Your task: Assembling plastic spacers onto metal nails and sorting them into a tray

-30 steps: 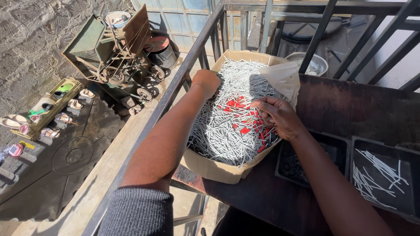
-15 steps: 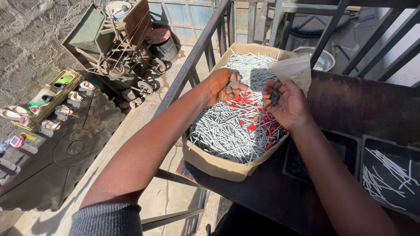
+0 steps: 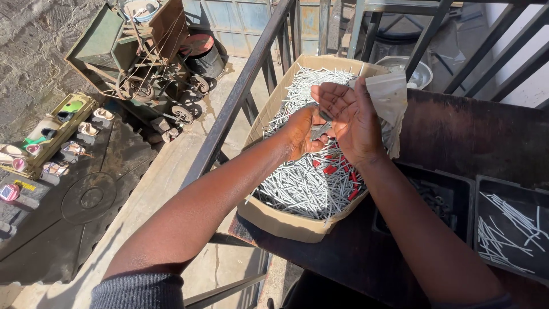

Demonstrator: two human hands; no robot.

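Over the cardboard box (image 3: 274,220) of silver nails (image 3: 309,183), both hands met. Left hand (image 3: 303,133) pinched a few nails against the right hand (image 3: 349,117), whose fingers were half spread, palm up. Box sat on dark table (image 3: 474,137) by railing (image 3: 240,97); black trays (image 3: 509,223) right of it.
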